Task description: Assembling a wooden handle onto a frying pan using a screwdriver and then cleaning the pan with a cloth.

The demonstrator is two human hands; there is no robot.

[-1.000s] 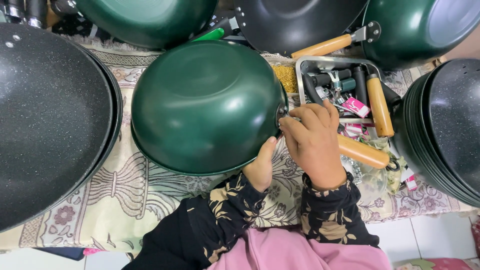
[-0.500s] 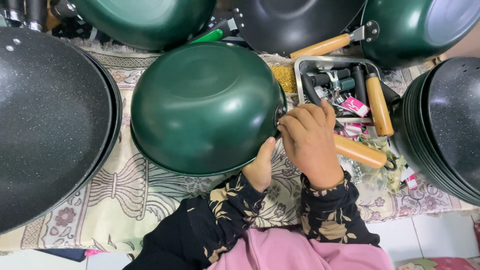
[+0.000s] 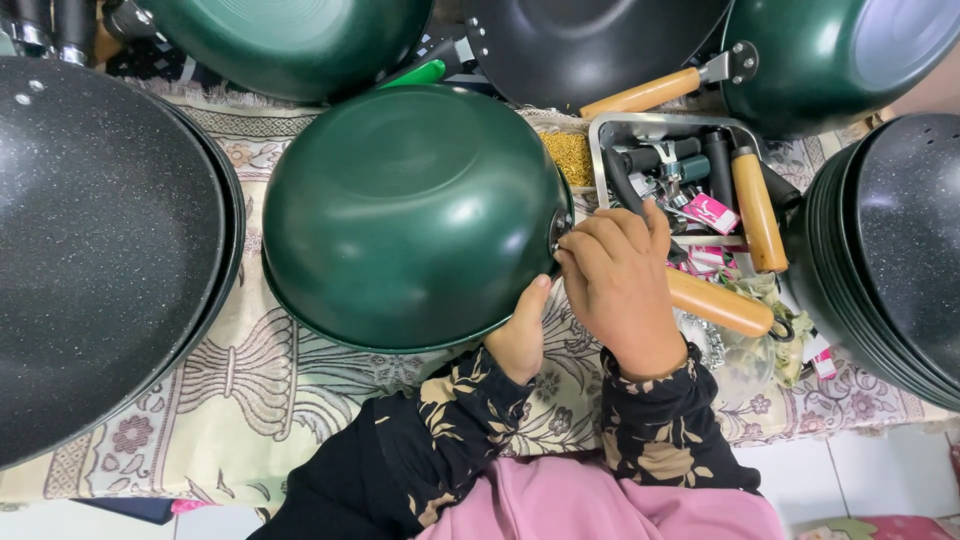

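Head camera view, read from left to right: a stack of black speckled woks (image 3: 100,250) is seen at the far left edge on a patterned cloth (image 3: 250,400), and just right of it an upturned dark green wok (image 3: 410,215) lies bottom-up at the centre. The left hand (image 3: 520,335) is pressed against the near right rim of the green wok, thumb up along the edge, steadying it; its fingers are hidden under the rim, so a full grasp cannot be confirmed. The right hand (image 3: 620,285) is closed around the near end of a wooden handle (image 3: 720,302), whose free end points right, and its fingertips are bunched at a small metal fitting on the wok's rim. The step in hand is judged to be the fixing of the handle to the wok's side, with the joint being aligned or tightened; whether a screw is held cannot be told. The next move would call for the wok to be kept firm by the left hand while the joint is seated squarely. Further right, a metal tray (image 3: 610,135) of black handles and small parts is seen, with another wooden handle (image 3: 757,210) lying in it, and a second stack of dark woks (image 3: 890,250) stands at the right edge.
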